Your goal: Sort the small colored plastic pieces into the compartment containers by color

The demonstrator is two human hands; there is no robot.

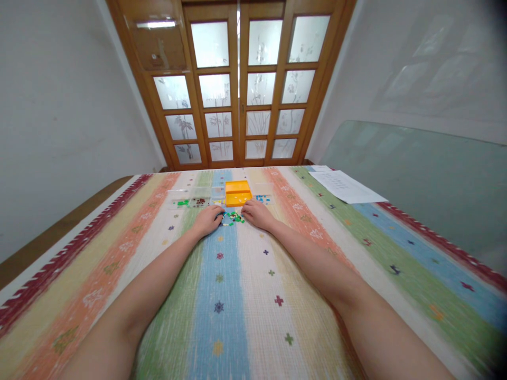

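A loose pile of small green, yellow, white and dark pieces (pixel 233 218) lies on the striped tablecloth between my two hands. At its left edge, my left hand (pixel 208 220) rests with its fingers curled inward and drawn together. My right hand (pixel 256 214) is on the other side, fingers bent down and closed at the pile's edge, just in front of an open orange box (pixel 238 186). A few pale pieces (pixel 244 199) lie in that box's near half. Whatever is between the fingertips of either hand is too small or hidden to make out.
Left of the orange box stand open clear boxes holding green pieces (pixel 182 202), dark red pieces (pixel 200 202) and yellow pieces (pixel 217 201). Blue pieces (pixel 262 199) are in another clear box on its right. Paper sheets (pixel 344 186) lie at the far right, beside a glass panel (pixel 415 174).
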